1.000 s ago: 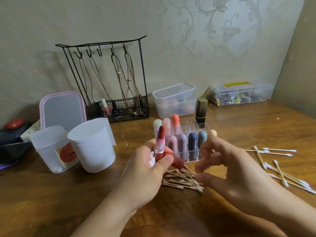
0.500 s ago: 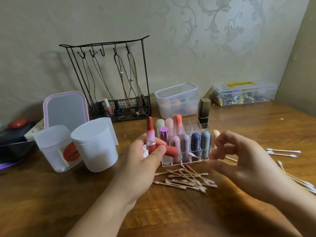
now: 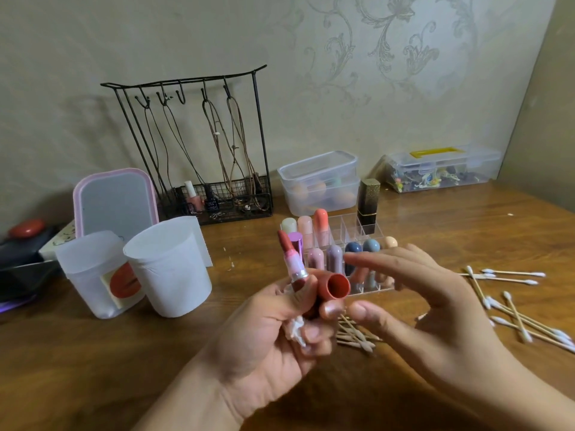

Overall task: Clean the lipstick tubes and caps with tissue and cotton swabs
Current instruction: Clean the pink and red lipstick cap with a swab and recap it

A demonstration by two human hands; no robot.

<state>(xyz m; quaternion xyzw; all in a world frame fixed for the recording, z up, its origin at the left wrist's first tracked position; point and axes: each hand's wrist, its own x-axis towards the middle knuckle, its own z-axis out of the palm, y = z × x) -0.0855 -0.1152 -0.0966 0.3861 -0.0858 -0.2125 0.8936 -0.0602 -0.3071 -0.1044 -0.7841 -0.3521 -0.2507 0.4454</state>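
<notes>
left hand (image 3: 267,331) grips lipstick (image 3: 294,262), cap (image 3: 334,286), tissue (image 3: 294,332) | right hand (image 3: 426,303) spread, empty | used swabs (image 3: 354,337) piled; likely midway

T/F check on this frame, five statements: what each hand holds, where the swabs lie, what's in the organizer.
1. The left hand holds an open lipstick upright. True.
2. The red cap is on the lipstick. False: it is off, held in the same left hand, its open end facing the camera.
3. The right hand grips a cotton swab. False: its fingers are spread and hold nothing.
4. Clean white swabs lie on the table to the right of the right hand. True.
5. The clear organizer is empty. False: several capped lipsticks stand in it.
</notes>
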